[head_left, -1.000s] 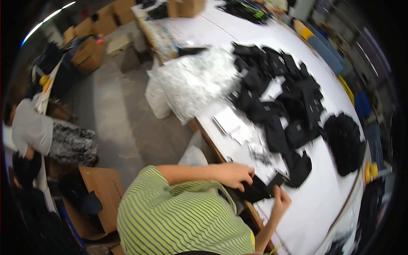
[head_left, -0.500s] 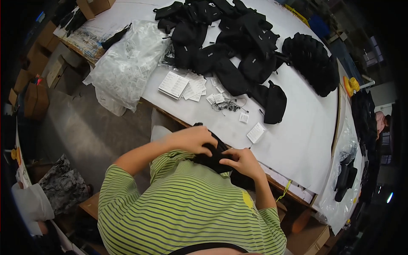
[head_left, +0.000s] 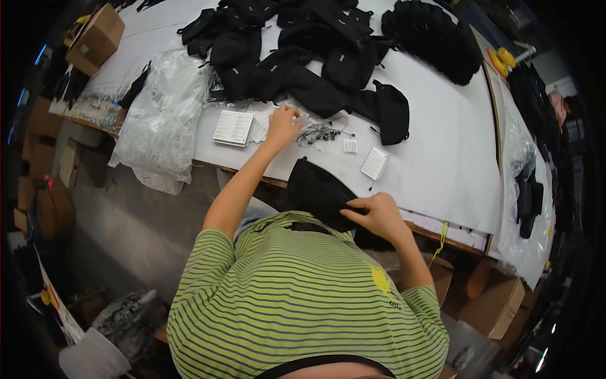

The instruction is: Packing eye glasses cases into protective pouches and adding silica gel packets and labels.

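Note:
A black fabric pouch (head_left: pixel 315 189) lies at the table's near edge, against my striped shirt. My right hand (head_left: pixel 377 213) pinches its right edge between thumb and fingers. My left hand (head_left: pixel 286 124) is stretched out over the table, its bent fingers apart above small white tags beside the stack of cards. The hand partly covers those tags, and contact with them is unclear. Just right of it lies a tangle of thin black cords (head_left: pixel 319 133). A small white tag (head_left: pixel 350 146) and a larger white card (head_left: pixel 375 163) with a black cord lie farther right.
Black pouches (head_left: pixel 284 69) are heaped across the far table, beside a bundle of black pieces (head_left: pixel 432 38). A stack of white printed cards (head_left: pixel 233 128) sits next to a large clear plastic bag (head_left: pixel 158 120). Cardboard boxes (head_left: pixel 96 39) stand at the left.
My left hand has left the pouch and reached forward to the tags. My right hand keeps its hold on the pouch, which now lies more spread out. The view has shifted.

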